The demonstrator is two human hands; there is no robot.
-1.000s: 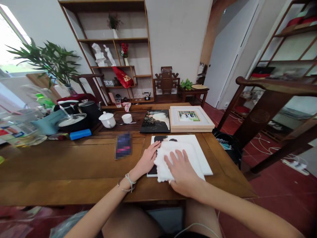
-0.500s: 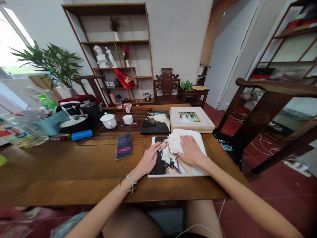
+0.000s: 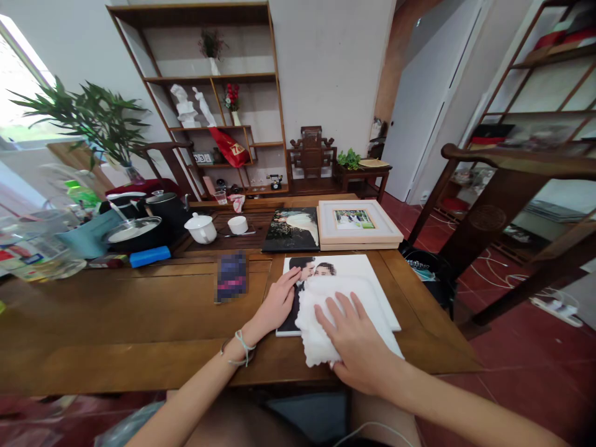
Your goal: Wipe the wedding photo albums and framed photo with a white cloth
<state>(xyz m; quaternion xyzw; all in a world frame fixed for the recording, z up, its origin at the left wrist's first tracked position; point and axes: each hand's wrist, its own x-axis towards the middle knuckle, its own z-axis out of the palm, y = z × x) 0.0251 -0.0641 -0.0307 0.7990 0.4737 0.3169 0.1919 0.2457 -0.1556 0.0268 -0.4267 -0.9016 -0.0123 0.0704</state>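
Note:
A white-edged photo panel (image 3: 372, 279) showing a couple lies flat on the wooden table near its front edge. On its left side rests my left hand (image 3: 280, 301), fingers stretched out, holding the panel down. My right hand (image 3: 354, 338) presses a white cloth (image 3: 311, 335) against the panel, fingers spread over the top of it. The cloth covers the lower middle of the picture and hangs over the panel's front edge. Behind the panel are a dark photo panel (image 3: 291, 230) and a pale wooden picture frame (image 3: 361, 239), side by side.
To the left lie a blurred-out dark object (image 3: 231, 277) and a blue block (image 3: 150, 256). Behind them stand a lidded white teapot (image 3: 201, 230), a white cup (image 3: 238, 225), a black kettle (image 3: 166, 211) and a lidded pan (image 3: 134, 233). A wooden chair (image 3: 488, 217) stands at the right.
My right hand has drawn the cloth toward me, from the upper part of the panel down to its front edge. The second face in the picture now shows. My left hand stays put.

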